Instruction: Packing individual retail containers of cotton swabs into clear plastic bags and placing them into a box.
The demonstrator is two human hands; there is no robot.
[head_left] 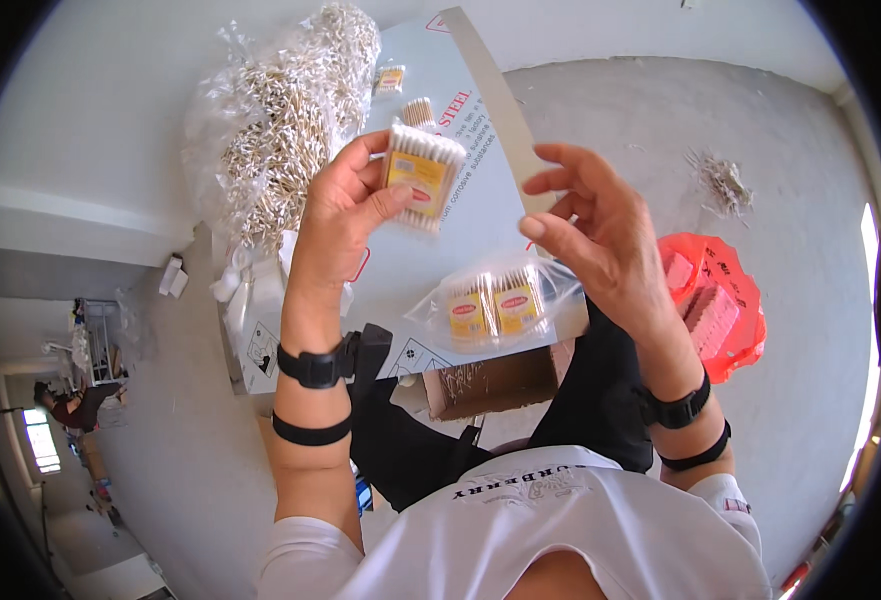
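Note:
My left hand (pixel 352 205) grips a pack of cotton swabs (pixel 422 178) with a yellow label, thumb across its front, above the table. To the right of it, my right hand (pixel 600 230) hangs in the air with fingers curved and apart, holding nothing. Below, near the table's front edge, lies a clear plastic bag (pixel 560 290) with two similar yellow-labelled swab packs (pixel 492 304) side by side in it. Beyond the held pack, a small bundle of swabs (pixel 418 112) and another labelled pack (pixel 390 78) lie on the table.
A large clear bag of loose swabs (pixel 280 140) fills the left of the grey-blue table (pixel 490 190). Under its front edge stands a cardboard box (pixel 495 390). At right, a red plastic bag (pixel 745 310) holds pink packs. Loose swabs (pixel 722 185) lie on the floor.

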